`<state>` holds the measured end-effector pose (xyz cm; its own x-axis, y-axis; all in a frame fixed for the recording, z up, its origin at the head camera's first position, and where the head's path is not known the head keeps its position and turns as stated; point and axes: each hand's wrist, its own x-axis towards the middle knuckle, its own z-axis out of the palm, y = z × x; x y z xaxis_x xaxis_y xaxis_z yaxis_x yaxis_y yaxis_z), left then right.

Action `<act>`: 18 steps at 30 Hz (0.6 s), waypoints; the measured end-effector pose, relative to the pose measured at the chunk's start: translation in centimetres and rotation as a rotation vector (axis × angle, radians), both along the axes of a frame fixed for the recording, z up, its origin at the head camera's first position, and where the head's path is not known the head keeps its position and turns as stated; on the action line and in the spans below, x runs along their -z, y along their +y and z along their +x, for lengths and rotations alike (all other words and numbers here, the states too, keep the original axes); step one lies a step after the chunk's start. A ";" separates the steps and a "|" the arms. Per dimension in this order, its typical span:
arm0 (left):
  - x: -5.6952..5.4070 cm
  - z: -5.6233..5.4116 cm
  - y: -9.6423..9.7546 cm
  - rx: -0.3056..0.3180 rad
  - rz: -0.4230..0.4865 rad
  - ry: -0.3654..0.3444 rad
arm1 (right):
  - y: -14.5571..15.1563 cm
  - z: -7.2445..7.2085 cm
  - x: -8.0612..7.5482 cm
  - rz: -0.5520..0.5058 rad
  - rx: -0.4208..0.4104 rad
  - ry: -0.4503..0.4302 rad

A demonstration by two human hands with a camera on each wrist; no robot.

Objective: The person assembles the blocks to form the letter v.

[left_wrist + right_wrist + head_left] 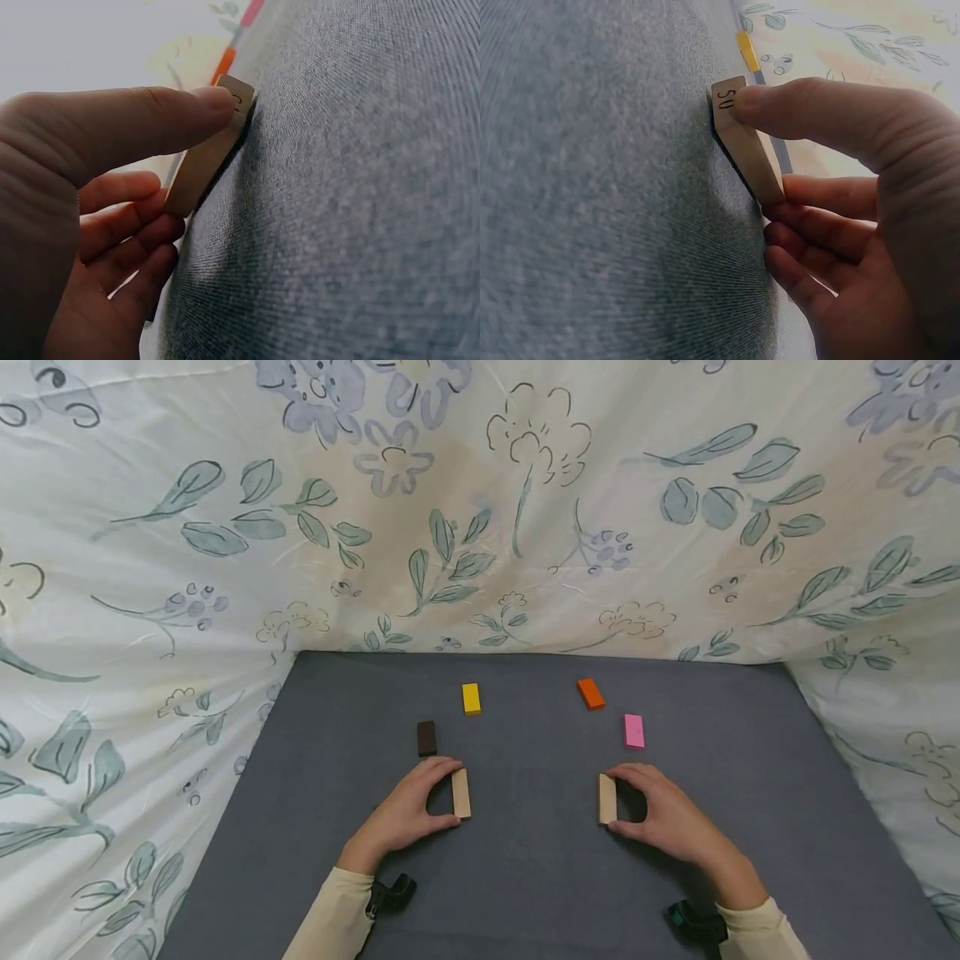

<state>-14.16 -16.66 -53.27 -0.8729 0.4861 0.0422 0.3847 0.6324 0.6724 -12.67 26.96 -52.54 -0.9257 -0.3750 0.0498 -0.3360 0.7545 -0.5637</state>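
Observation:
My left hand pinches a plain wooden block by its two ends, thumb at the near end and fingers at the far end. On the other side, my right hand holds a second wooden block the same way. Both blocks lie lengthwise on the grey cloth, a wide gap between them. In the right wrist view, that block's end bears a printed "50" beside the thumb. The left block's end also has a dark mark, partly covered by the thumb.
Beyond the left hand are a dark brown block and a yellow block. An orange block and a pink block lie beyond the right hand. Floral fabric hangs behind the grey-covered table.

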 end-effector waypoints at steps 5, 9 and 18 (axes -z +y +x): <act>-0.3 0.2 0.2 0.001 -0.004 -0.002 | -0.3 0.1 -0.1 -0.015 0.006 0.012; -0.4 0.3 0.4 0.005 0.003 0.006 | -0.8 0.3 -0.3 -0.016 0.008 0.016; 0.0 0.7 1.0 0.018 0.017 0.016 | -1.7 0.7 -0.8 -0.040 0.015 0.016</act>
